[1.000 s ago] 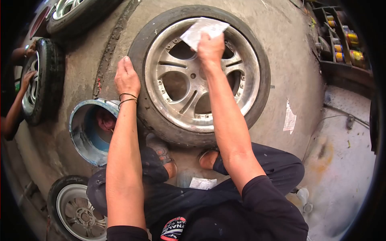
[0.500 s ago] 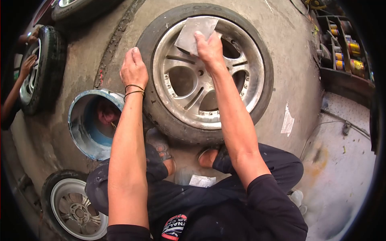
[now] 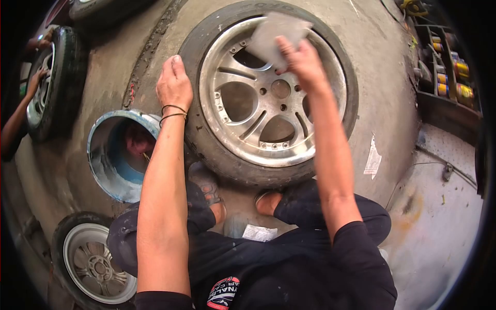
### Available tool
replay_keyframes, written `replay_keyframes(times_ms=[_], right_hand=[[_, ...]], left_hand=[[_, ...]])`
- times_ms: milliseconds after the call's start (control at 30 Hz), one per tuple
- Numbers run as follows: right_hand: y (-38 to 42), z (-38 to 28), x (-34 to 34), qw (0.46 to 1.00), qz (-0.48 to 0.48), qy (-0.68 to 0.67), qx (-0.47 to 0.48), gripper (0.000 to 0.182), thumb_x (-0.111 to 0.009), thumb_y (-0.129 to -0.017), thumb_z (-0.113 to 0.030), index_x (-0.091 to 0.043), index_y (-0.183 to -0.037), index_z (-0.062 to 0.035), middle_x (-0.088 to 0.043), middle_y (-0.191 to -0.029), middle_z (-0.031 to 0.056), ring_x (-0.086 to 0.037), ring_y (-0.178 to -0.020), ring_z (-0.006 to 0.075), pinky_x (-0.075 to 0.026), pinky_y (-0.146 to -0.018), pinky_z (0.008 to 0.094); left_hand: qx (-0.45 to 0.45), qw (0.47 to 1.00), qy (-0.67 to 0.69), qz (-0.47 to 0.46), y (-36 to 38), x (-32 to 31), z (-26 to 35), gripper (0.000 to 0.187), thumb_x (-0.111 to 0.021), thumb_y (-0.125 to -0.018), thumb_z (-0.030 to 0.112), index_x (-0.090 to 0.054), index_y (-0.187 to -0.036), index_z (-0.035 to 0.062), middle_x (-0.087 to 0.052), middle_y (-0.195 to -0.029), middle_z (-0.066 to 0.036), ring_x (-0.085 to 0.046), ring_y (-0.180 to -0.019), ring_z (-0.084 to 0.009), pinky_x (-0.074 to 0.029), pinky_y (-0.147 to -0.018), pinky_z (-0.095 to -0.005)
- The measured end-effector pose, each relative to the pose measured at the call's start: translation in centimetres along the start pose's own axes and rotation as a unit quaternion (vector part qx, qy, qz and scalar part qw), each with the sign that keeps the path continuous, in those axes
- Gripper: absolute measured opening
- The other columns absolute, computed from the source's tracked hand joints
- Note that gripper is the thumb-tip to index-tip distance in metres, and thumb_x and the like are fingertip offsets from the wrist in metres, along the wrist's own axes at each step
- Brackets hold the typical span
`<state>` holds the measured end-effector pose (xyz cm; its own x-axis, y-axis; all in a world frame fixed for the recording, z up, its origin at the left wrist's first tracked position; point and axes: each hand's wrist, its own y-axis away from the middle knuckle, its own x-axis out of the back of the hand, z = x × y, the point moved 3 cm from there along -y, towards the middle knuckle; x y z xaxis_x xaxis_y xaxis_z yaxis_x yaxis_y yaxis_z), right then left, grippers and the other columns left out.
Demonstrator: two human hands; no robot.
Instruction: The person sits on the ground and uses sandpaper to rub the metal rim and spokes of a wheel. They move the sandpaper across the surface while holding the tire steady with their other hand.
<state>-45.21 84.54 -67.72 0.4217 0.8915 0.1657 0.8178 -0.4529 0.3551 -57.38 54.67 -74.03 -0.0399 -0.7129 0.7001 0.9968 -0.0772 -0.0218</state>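
A grey sheet (image 3: 276,37) is clamped between the thumb and fingers of the right hand (image 3: 305,64) and is held over the 12 o'clock part of a silver wheel (image 3: 280,89); the hand is blurred, and whether the wheel is touched cannot be told. The wheel is fitted in a black tyre (image 3: 204,144) and laid flat on the floor (image 3: 380,108). Against the tyre's 9 o'clock edge the left hand (image 3: 174,85) is placed, its fingers laid together; whether anything is gripped by it cannot be seen. Counted from the wheel's centre, a bucket (image 3: 105,163) with a reddish item (image 3: 138,140) inside is seen at 8 o'clock, a torn paper scrap (image 3: 372,161) at 4, and a shelf (image 3: 449,110) of cans (image 3: 460,70) at 3.
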Motion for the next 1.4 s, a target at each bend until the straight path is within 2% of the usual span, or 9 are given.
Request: replay_keyframes(times_ms=[200,433,500,633,900,1000,1233,1300,1400], right_hand=[[-4.1,0.3,14.9,0.980,0.097,0.132,0.115,0.037,-0.083,-0.092,-0.011,-0.071,-0.125,0.0004,-0.078,-0.114,0.0103,-0.073,-0.098,0.0162,-0.060,-0.090,0.0310],[-7.6,-4.3,5.4,0.912,0.097,0.373,0.144,0.039,-0.084,-0.093,-0.021,-0.073,-0.124,-0.0002,-0.079,-0.113,0.0080,-0.073,-0.097,0.0175,-0.058,-0.092,0.0331],[-6.8,-4.1,5.3,0.983,0.043,0.149,0.094,0.042,-0.081,-0.089,-0.013,-0.072,-0.130,-0.0055,-0.081,-0.111,0.0134,-0.075,-0.105,0.0239,-0.058,-0.092,0.0388],[-11.6,1.1,14.6,0.988,0.042,0.121,0.082,0.038,-0.084,-0.093,-0.016,-0.072,-0.126,-0.0002,-0.079,-0.114,0.0095,-0.074,-0.099,0.0182,-0.059,-0.095,0.0327],[-8.9,-5.9,0.1,0.931,0.027,0.348,0.107,0.052,-0.084,-0.086,-0.028,-0.071,-0.132,-0.0068,-0.080,-0.110,0.0142,-0.075,-0.101,0.0238,-0.057,-0.093,0.0375],[-8.7,-3.5,6.0,0.991,-0.054,-0.098,0.072,0.037,-0.071,-0.093,0.004,-0.069,-0.130,0.0011,-0.079,-0.114,0.0131,-0.076,-0.098,0.0225,-0.062,-0.089,0.0341],[-7.1,-4.5,0.2,0.947,0.092,0.276,0.139,0.043,-0.082,-0.087,-0.021,-0.075,-0.127,-0.0069,-0.081,-0.110,0.0121,-0.075,-0.103,0.0216,-0.056,-0.094,0.0382],[-7.6,-3.9,2.4,0.920,0.082,0.353,0.152,0.041,-0.080,-0.096,-0.014,-0.068,-0.132,0.0032,-0.079,-0.116,0.0127,-0.076,-0.102,0.0197,-0.061,-0.096,0.0322],[-13.0,1.7,9.5,0.980,0.061,0.110,0.155,0.041,-0.089,-0.089,-0.020,-0.073,-0.119,0.0031,-0.078,-0.115,0.0137,-0.076,-0.095,0.0198,-0.063,-0.087,0.0341]], left_hand=[[-0.008,1.000,-0.008,-0.006,-0.1,-0.3,0.3,0.052,-0.041,-0.112,0.050,-0.067,-0.133,0.0099,-0.072,-0.127,-0.022,-0.067,-0.119,-0.0432,-0.051,-0.102,-0.0508],[-0.012,1.000,-0.027,-0.007,-0.2,-0.2,0.1,0.052,-0.041,-0.112,0.050,-0.067,-0.134,0.0116,-0.072,-0.128,-0.021,-0.067,-0.119,-0.0431,-0.051,-0.102,-0.0503],[0.005,1.000,-0.015,-0.015,0.1,-0.2,0.2,0.051,-0.041,-0.112,0.050,-0.067,-0.135,0.0119,-0.072,-0.129,-0.021,-0.067,-0.119,-0.0431,-0.051,-0.102,-0.0501],[-0.008,0.999,-0.032,0.004,-0.4,-0.3,-0.1,0.051,-0.042,-0.112,0.050,-0.066,-0.136,0.0118,-0.072,-0.129,-0.021,-0.067,-0.120,-0.0434,-0.051,-0.102,-0.0506],[0.014,1.000,-0.021,0.007,-0.1,0.0,0.0,0.053,-0.042,-0.112,0.050,-0.065,-0.137,0.0095,-0.071,-0.130,-0.022,-0.067,-0.121,-0.0424,-0.051,-0.103,-0.0498],[-0.021,0.999,-0.032,0.010,-0.4,-0.5,-0.4,0.056,-0.040,-0.112,0.050,-0.064,-0.137,0.0061,-0.070,-0.133,-0.021,-0.066,-0.124,-0.0416,-0.049,-0.106,-0.0504],[0.008,1.000,-0.014,-0.003,-0.2,0.1,0.1,0.058,-0.038,-0.112,0.051,-0.063,-0.138,0.0061,-0.069,-0.136,-0.021,-0.065,-0.126,-0.0412,-0.047,-0.108,-0.0513],[0.009,1.000,-0.021,-0.004,-0.3,-0.4,-0.6,0.059,-0.037,-0.112,0.052,-0.062,-0.141,0.0070,-0.069,-0.137,-0.021,-0.064,-0.127,-0.0407,-0.045,-0.109,-0.0523],[0.010,0.999,-0.030,-0.008,-0.3,-0.2,-0.2,0.061,-0.036,-0.112,0.054,-0.061,-0.143,0.0075,-0.068,-0.137,-0.020,-0.063,-0.129,-0.0402,-0.044,-0.111,-0.0535]])
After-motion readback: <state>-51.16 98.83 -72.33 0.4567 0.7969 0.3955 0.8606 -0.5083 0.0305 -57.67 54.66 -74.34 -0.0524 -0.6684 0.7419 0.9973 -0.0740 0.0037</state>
